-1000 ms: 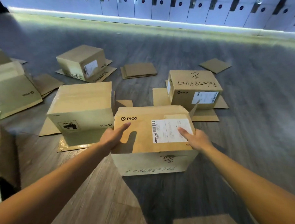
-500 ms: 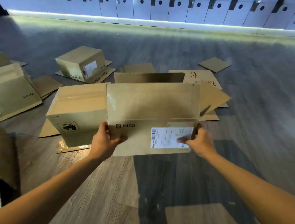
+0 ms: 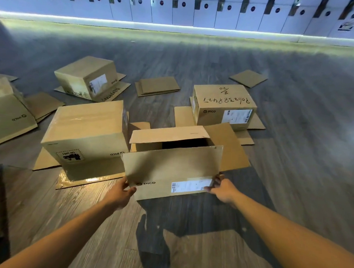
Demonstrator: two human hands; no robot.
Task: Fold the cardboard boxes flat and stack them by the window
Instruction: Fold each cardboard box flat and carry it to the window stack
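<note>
Fingers: left hand (image 3: pixel 119 193) grips the open box (image 3: pixel 170 170) at its near left corner, thumb on the front panel; right hand (image 3: pixel 223 189) pinches the near right corner by the label (image 3: pixel 191 185) | box: on the floor (image 3: pixel 291 179), flaps spread, cavity showing | nearby: closed box (image 3: pixel 85 134) touching its left side; another (image 3: pixel 224 105) beyond.

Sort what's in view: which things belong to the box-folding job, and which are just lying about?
Job:
held box, gripped by left hand and right hand
three standing boxes
flattened box

Lying about:
loose cardboard sheets
lockers
</note>
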